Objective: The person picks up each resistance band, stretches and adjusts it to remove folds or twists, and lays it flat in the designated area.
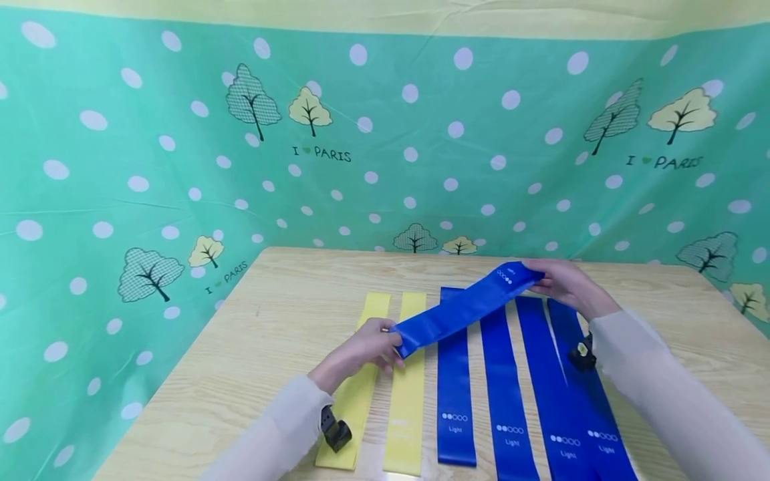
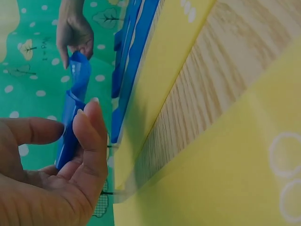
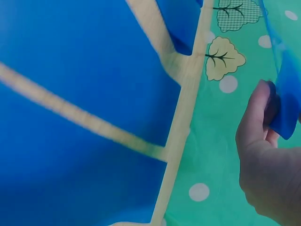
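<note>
A blue resistance band (image 1: 466,308) marked with small circles hangs slantwise above the table, its right end higher. My left hand (image 1: 371,344) pinches its lower end between thumb and fingers, as the left wrist view also shows. At the upper end my right hand (image 1: 562,284) grips the band, seen from the side in the right wrist view. Beneath it, several blue bands printed "Light" lie side by side, among them one nearest the middle (image 1: 455,394). Two yellow bands lie to their left, the outer one (image 1: 343,427) partly under my left forearm, the inner one (image 1: 404,407) beside it.
The wooden table (image 1: 228,374) shows bare wood to the left of the yellow bands. Behind it hangs a green dotted curtain (image 1: 385,133) with tree prints. The rightmost blue bands overlap near their front ends. Each wrist carries a small black camera.
</note>
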Available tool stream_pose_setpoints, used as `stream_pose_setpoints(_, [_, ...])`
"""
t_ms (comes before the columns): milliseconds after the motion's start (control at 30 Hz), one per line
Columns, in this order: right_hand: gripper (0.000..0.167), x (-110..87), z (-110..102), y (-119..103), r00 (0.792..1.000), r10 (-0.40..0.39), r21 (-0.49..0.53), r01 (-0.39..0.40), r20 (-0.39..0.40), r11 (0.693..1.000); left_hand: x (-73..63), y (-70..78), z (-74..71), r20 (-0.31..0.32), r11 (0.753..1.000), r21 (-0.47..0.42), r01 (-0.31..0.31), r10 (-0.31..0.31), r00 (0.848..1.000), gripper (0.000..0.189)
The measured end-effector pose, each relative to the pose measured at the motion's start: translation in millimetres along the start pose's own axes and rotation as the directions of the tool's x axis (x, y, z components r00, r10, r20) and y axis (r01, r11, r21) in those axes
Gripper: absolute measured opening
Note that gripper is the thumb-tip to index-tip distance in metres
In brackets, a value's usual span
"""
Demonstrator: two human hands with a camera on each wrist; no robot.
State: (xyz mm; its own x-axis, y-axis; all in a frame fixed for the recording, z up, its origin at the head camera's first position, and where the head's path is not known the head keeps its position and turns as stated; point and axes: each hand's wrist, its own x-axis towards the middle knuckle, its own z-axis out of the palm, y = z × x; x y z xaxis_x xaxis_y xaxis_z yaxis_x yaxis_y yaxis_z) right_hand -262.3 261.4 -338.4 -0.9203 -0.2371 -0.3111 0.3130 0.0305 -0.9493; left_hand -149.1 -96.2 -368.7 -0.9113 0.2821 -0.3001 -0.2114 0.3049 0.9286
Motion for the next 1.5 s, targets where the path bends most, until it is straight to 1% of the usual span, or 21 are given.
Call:
stream_pose_setpoints(67, [0.021,-1.7,-2,2,1.0,-0.009,-0.036,0.008,-0.012,0.999,1.7,0.1,-1.4,-0.023,1.0,-0.011,-0.007,0.007,1.0,0.028])
stream_pose_setpoints(100, [0.023,-2.9,-3,3,1.0,-0.014,-0.06,0.012,-0.022,0.998,2.4,0.2,-2.2,-0.034,1.0,-0.012,-0.01,0.01,0.999,0.028])
stream_pose_setpoints(133, [0.029,-4.2,-4,4,0.999,-0.019,-0.087,0.016,-0.031,0.996,3.4,0.2,-3.2,-0.044,1.0,-0.013,-0.013,0.012,0.999,0.029])
stream_pose_setpoints(200, [0.045,-6.5,-8,6,0.999,-0.03,-0.157,0.023,-0.041,0.987,5.5,0.2,-5.4,-0.057,1.0,-0.015,-0.015,0.014,0.998,0.031])
stream_pose_setpoints(300, [0.067,-11.2,-13,9,0.998,-0.046,-0.278,0.034,-0.035,0.96,9.3,-0.2,-9.6,-0.079,1.0,-0.01,-0.018,0.017,0.997,0.033])
stream_pose_setpoints(400, [0.074,-15.5,-21,12,0.999,-0.048,-0.364,0.044,-0.001,0.93,13.7,-1.2,-14.3,-0.101,1.0,0.007,-0.02,0.021,0.995,0.026])
stream_pose_setpoints(467, [0.075,-18.2,-25,13,0.999,-0.043,-0.381,0.046,0.018,0.924,16.2,-1.1,-17.6,-0.121,0.999,0.026,-0.021,0.024,0.992,0.017])
stream_pose_setpoints(533, [0.074,-20.7,-29,15,0.999,-0.037,-0.381,0.046,0.033,0.923,18.8,-0.3,-21.2,-0.146,0.999,0.044,-0.019,0.025,0.989,0.013])
stream_pose_setpoints(667, [0.072,-24.8,-34,20,0.999,-0.028,-0.367,0.038,0.032,0.929,24.3,2.6,-27.4,-0.201,0.996,0.079,-0.028,0.043,0.979,0.015])
stream_pose_setpoints(767, [0.072,-26.5,-36,24,0.999,-0.017,-0.368,0.027,0.031,0.929,28.1,4.6,-30.8,-0.228,0.995,0.09,-0.035,0.055,0.972,0.016])
stream_pose_setpoints(933, [0.071,-32.0,-40,31,0.999,0.008,-0.373,0.012,0.05,0.928,31.1,9.2,-33.2,-0.247,0.996,0.079,-0.038,0.057,0.967,0.015])
stream_pose_setpoints(1133, [0.071,-44.1,-46,40,0.994,0.05,-0.371,-0.011,0.095,0.928,38.5,12.7,-32.6,-0.247,0.997,0.071,-0.038,0.054,0.967,0.015])
stream_pose_setpoints(1200, [0.07,-49.8,-49,42,0.991,0.063,-0.393,-0.012,0.115,0.919,42.9,14.7,-30.7,-0.251,0.996,0.076,-0.042,0.06,0.966,0.015])
stream_pose_setpoints(1367, [0.062,-66.2,-58,51,0.985,0.085,-0.487,-0.001,0.151,0.873,54.5,24.1,-21.8,-0.261,0.995,0.09,-0.04,0.062,0.963,0.016])
stream_pose_setpoints(1433, [0.058,-73.4,-61,55,0.983,0.093,-0.507,0.001,0.159,0.862,59.0,29.0,-17.2,-0.264,0.993,0.112,-0.04,0.068,0.962,0.017])
stream_pose_setpoints(1500, [0.057,-80.2,-64,59,0.979,0.102,-0.515,0.003,0.176,0.857,63.5,33.7,-13.0,-0.271,0.987,0.153,-0.047,0.088,0.959,0.02])
